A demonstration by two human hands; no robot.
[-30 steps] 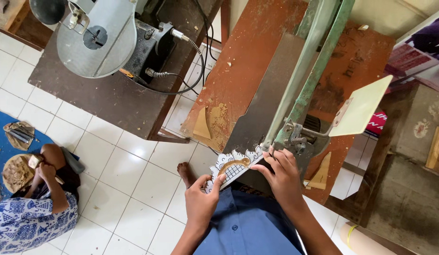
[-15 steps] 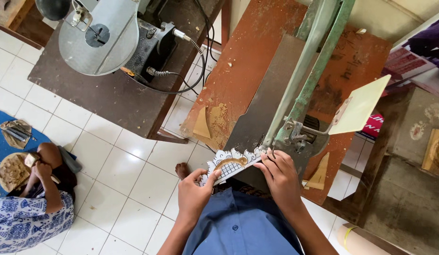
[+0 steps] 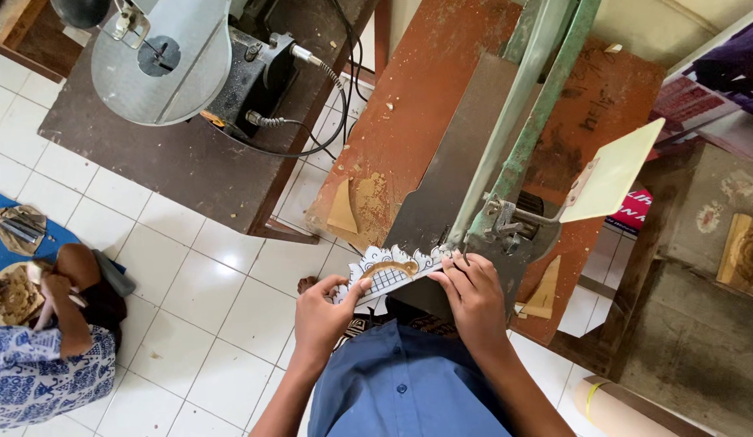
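A flat wooden workpiece with a scalloped edge and a paper pattern lies on the dark saw table. My left hand grips its left end. My right hand presses its right end, right by the blade under the green saw arm. I wear a blue shirt.
A reddish workbench carries wood offcuts and sawdust. A grey motor machine sits on a brown table at upper left. A person in a patterned blue top sits on the tiled floor at lower left, holding carved wood. Wooden boxes stand at right.
The view has shifted slightly. Both hands and the workpiece have stayed by the blade, with the piece turned a little.
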